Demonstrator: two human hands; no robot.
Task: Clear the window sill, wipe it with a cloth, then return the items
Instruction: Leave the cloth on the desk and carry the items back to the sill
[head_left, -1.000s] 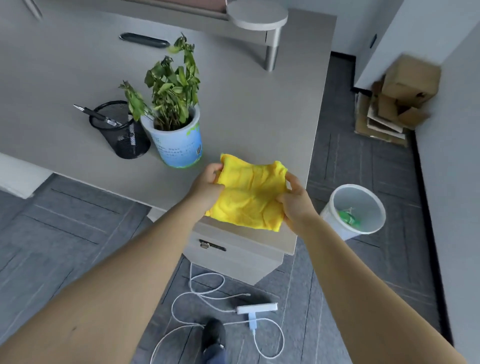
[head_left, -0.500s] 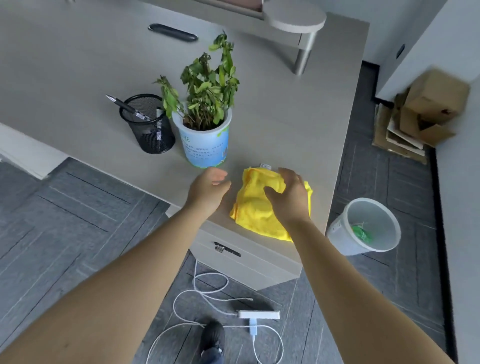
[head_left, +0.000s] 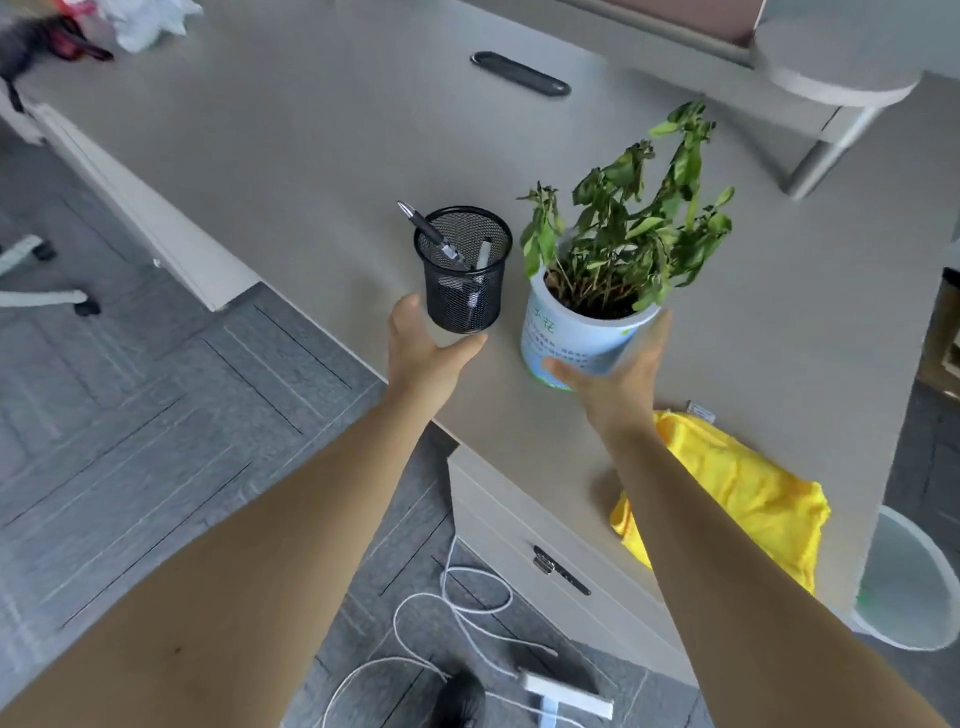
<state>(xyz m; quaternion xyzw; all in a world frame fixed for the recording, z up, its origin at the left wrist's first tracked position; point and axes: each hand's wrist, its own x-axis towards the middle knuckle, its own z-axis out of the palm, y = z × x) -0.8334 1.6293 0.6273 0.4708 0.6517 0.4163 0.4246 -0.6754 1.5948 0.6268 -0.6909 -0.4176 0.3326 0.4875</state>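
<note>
A black mesh pen holder (head_left: 462, 280) with pens stands on the grey desk (head_left: 311, 156) near its front edge. My left hand (head_left: 421, 353) is open at the holder's base, fingers to its left and thumb under its front. Right beside the holder stands a green plant in a white and blue pot (head_left: 576, 338). My right hand (head_left: 618, 379) cups the pot, thumb on its front and fingers round its right side. The yellow cloth (head_left: 748, 499) lies crumpled on the desk's near corner, partly behind my right forearm. No window sill is in view.
A drawer unit (head_left: 519, 540) sits under the desk. A white cable (head_left: 457, 613) and a power strip (head_left: 566, 701) lie on the floor by my shoe (head_left: 460, 701). A white waste bin (head_left: 914, 587) stands at the right. A monitor stand (head_left: 831, 78) is at the back.
Both hands have let go of the yellow cloth, which now lies on the desk. The left hand moved to the pen holder, the right to the plant pot.
</note>
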